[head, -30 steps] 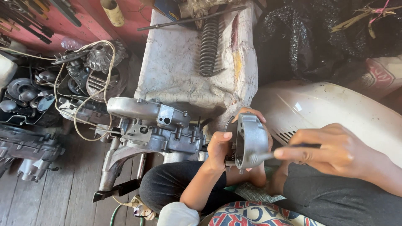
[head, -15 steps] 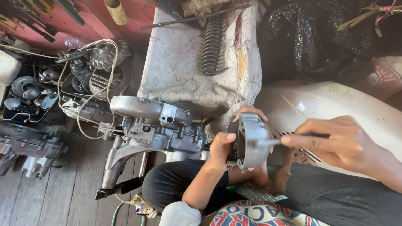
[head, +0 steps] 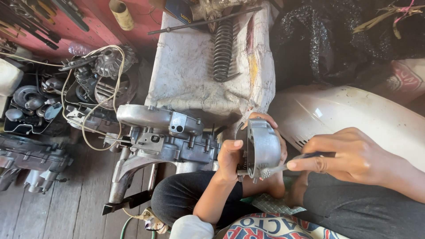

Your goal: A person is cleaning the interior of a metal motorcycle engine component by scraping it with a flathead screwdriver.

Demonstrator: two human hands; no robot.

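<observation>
Left hand: clenched on the near rim of a round grey metal engine cover, thumb at 9 o'clock on the part, fingertips curling over its far edge at 12 o'clock. Cover held upright over the lap, just beside the engine block.

Right hand: pinching the dark handle of a small brush; bristle head touching the cover's lower face at about 6 o'clock.

Engine block: grey casting with bolts and ports, at 9 o'clock from the cover, resting partly against the surface and the knee.

Surface: stained, pale cloth-covered slab at 12 o'clock, carrying a black coil spring and a long thin rod.

White curved body panel: at 2 o'clock, behind the right hand.

Loose parts and cream wiring: heaped at 10 o'clock on the wooden floor.

State of work (a judgement only): brushing of the cover appears under way. Bristles sit on one small patch at the lower edge; the metal reads dull and grimy elsewhere, so most of the face looks left to do. Cover is off the block, not refitted.
</observation>
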